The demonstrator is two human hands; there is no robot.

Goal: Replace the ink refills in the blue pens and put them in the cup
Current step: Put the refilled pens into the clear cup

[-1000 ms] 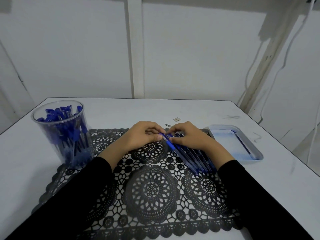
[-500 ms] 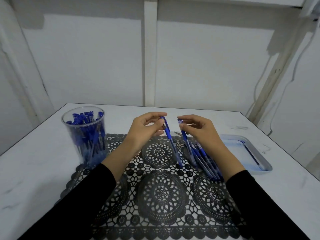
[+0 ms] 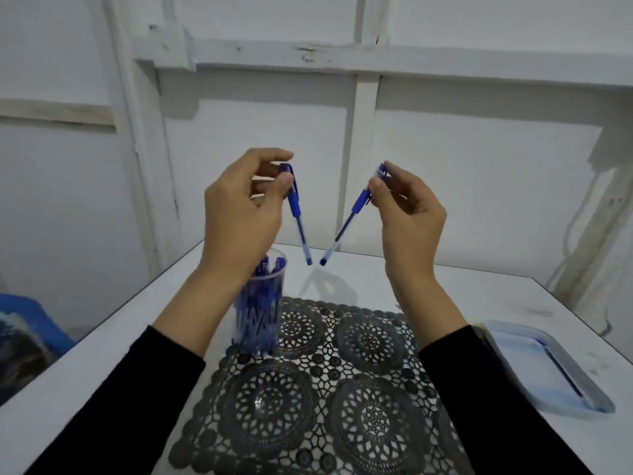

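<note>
1. Change: 1 s ago both hands were low on the mat (image 3: 342, 389), working at a bunch of loose pens. Now both are raised to mid-frame, one pen each, clear of the table (image 3: 102, 365).
2. L hand (image 3: 239, 214): fingers curled, thumb and fingertips pinching the top end of the left pen (image 3: 296, 207), which hangs almost straight down.
3. R hand (image 3: 407, 217): same sort of pinch on the right pen (image 3: 349, 221), which slants down-left.
4. The pens' lower ends nearly meet at frame centre, a small gap between them; not touching.
5. Cup (image 3: 260, 303): centre-left, partly behind the L wrist, on the mat's far-left corner, already packed w/ blue pens.
6. Tray (image 3: 534, 358): lower right, off the mat; one thin dark stick in it, prob. a refill.
7. Loose bunch of pens is not in view now; maybe behind the R arm, can't tell.
8. Read: two pens are picked out for the next round. Can't tell if their refills are swapped yet. If so, the cup is the next stop; if not, they need opening first.
</note>
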